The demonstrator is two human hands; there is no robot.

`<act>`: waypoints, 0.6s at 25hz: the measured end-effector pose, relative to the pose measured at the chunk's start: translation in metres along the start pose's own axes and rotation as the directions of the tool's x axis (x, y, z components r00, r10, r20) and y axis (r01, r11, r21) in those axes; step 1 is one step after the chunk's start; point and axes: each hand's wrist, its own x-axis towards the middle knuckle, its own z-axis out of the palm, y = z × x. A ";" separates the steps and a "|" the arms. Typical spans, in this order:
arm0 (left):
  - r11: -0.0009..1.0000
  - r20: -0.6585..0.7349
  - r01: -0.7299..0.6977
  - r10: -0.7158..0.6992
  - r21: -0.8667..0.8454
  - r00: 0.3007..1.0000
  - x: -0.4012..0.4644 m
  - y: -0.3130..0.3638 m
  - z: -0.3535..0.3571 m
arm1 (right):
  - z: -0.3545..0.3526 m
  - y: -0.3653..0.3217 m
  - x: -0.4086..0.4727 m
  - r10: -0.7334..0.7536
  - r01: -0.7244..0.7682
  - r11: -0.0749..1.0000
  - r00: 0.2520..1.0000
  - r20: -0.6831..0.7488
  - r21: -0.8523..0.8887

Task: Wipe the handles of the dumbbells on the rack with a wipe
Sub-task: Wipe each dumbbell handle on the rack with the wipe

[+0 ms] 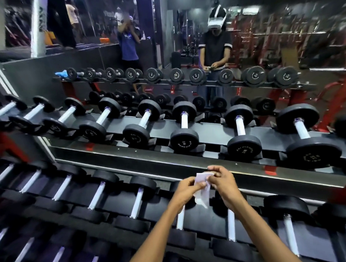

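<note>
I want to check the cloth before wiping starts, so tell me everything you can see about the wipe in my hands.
The wipe is a small, thin, white sheet, soft and crumpled like tissue or a damp cloth. It is partly folded, its upper edge bunched between the fingers and its lower corner hanging free. The left hand and the right hand both pinch it, holding it in the air above the lower row of the dumbbell rack. It touches no handle yet.

The black end plates of the dumbbells on the upper rack shelf carry curved white lettering. On one end plate it looks like "PAI FITNESS"; the mark at the plate's centre is too small to read.
</note>
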 end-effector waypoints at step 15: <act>0.998 0.196 -0.005 -0.006 0.055 0.981 -0.004 0.012 -0.048 | 0.039 -0.014 -0.007 0.153 -0.121 0.948 0.984 -0.090 0.294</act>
